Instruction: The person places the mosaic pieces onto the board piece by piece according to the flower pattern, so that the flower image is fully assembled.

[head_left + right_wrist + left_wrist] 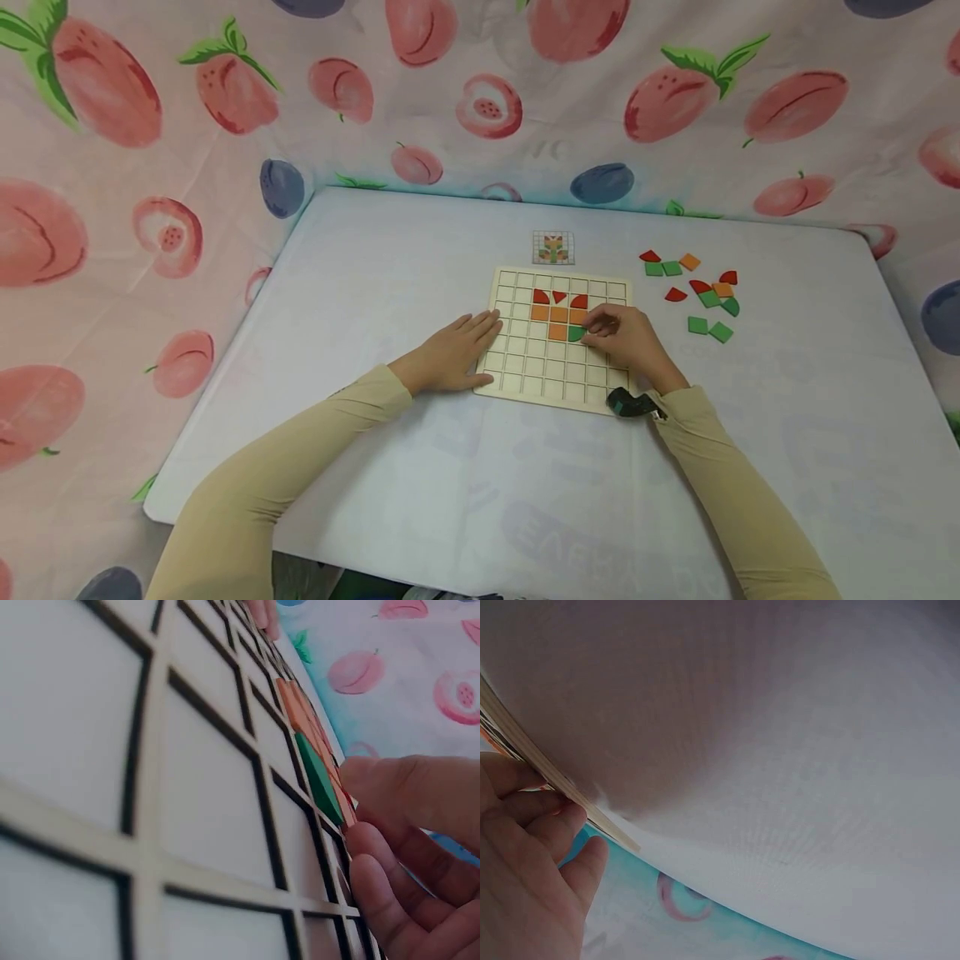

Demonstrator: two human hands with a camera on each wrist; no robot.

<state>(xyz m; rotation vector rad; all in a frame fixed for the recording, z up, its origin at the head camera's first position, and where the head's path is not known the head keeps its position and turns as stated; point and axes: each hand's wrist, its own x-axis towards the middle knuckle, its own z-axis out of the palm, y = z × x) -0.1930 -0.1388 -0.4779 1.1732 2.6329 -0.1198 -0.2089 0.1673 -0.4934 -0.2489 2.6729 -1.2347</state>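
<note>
A pale grid board (517, 367) lies on the table, with red, orange and green tiles set in its upper middle cells. My left hand (453, 354) lies along the board's left edge, fingers straight and spread; in the left wrist view its fingers (555, 825) touch the board's rim. My right hand (626, 337) reaches over the board's right side. Its thumb and fingertips pinch at the edge of a green quarter-circle tile (576, 333), beside an orange square tile (557, 332). In the right wrist view that green tile (319, 780) sits low over its cell, right at the fingertips.
A small pattern card (553, 247) lies beyond the board's far edge. Loose red, orange and green tiles (697, 325) are scattered to the board's right. A black device (630, 403) on the right wrist overlaps the board's near right corner. Behind the table hangs a fruit-print cloth (555, 100).
</note>
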